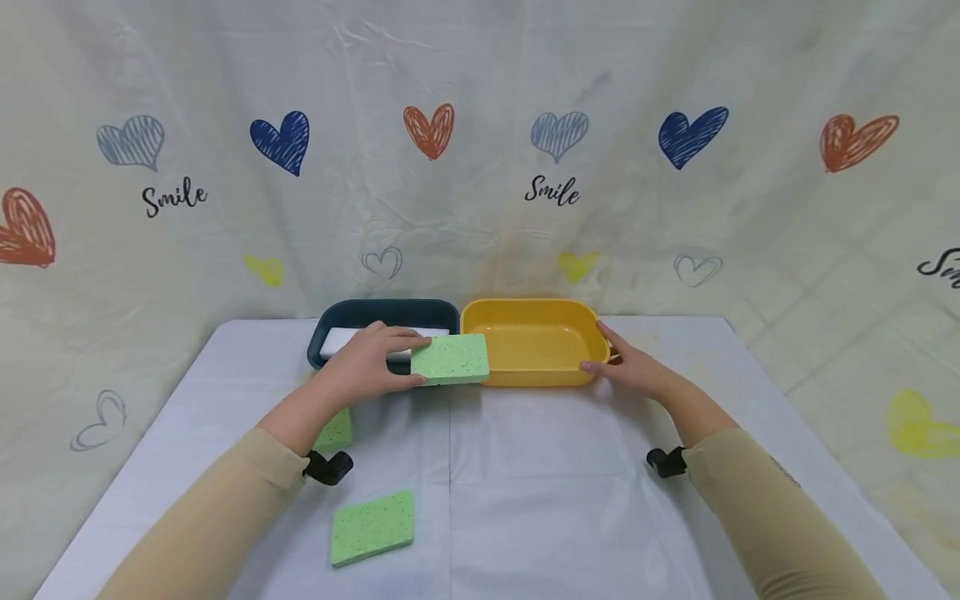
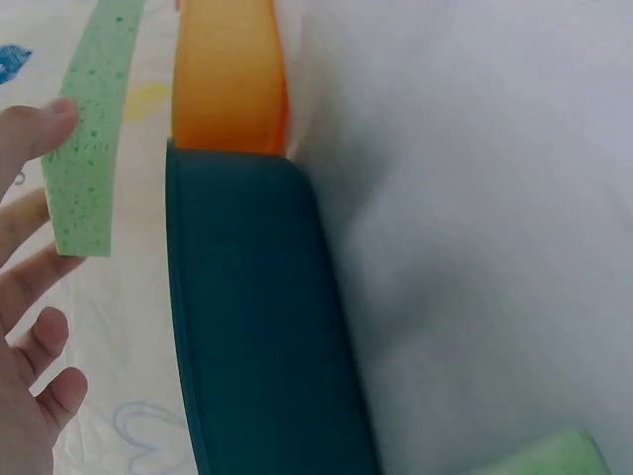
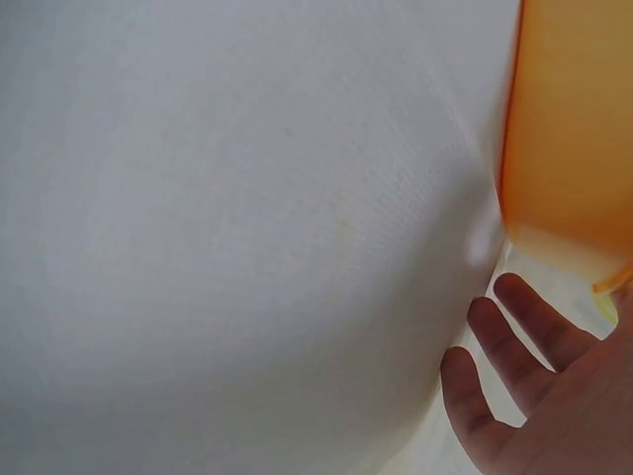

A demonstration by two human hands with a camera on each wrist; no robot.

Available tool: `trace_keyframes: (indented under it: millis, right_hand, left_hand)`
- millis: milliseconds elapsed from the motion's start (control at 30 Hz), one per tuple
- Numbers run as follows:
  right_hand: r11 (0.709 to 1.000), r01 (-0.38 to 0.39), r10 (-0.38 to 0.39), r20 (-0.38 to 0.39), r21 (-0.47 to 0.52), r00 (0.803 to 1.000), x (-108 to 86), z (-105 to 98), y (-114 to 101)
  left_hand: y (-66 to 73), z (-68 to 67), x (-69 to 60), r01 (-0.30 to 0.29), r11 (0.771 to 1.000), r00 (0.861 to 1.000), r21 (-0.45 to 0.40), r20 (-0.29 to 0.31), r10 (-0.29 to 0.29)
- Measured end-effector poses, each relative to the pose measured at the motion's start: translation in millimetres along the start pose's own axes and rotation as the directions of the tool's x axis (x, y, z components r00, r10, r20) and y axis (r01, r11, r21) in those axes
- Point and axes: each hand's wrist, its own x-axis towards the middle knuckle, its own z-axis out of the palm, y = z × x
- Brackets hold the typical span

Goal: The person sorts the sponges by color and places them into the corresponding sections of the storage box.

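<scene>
Green sponge [image 1: 450, 358] sits pinched in left fingers [image 1: 407, 342]; right fingers [image 1: 598, 367] grip the yellow tray [image 1: 536, 343]. Level handling should clear its rim [image 1: 528, 301].

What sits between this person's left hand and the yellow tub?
In the head view, a green sponge, pinched in the left hand, lies between them; its right end overlaps a corner of the yellow tub.

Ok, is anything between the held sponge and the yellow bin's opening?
Nothing visible: the left hand holds the green sponge above rim level near the left end of the yellow bin, and the right hand is at the opposite end, out of the way.
</scene>
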Motion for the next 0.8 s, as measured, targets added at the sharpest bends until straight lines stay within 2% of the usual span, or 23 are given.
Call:
trace_keyframes:
  millis: [133,300,500,800]
  right_hand:
    - [1.0,-0.011,0.011,0.002,0.002,1.0,0.4,0,-1]
    - [1.0,-0.015,0.015,0.003,0.001,1.0,0.6,0,-1]
    - [1.0,-0.014,0.014,0.008,0.004,1.0,0.8,0,0]
    - [1.0,-0.015,0.015,0.001,0.001,1.0,0.5,0,0]
  left_hand:
    - [6.5,0.4,18.5,0.047,0.999,0.999,-0.013,0.014,-0.047]
    - [12.1,0.4,41.9,0.077,0.997,0.997,-0.017,0.018,-0.077]
    - [17.8,6.4,66.6,0.071,0.997,0.997,0.036,0.034,-0.072]
    - [35.1,17.0,98.2,0.072,0.988,0.993,0.133,0.087,-0.084]
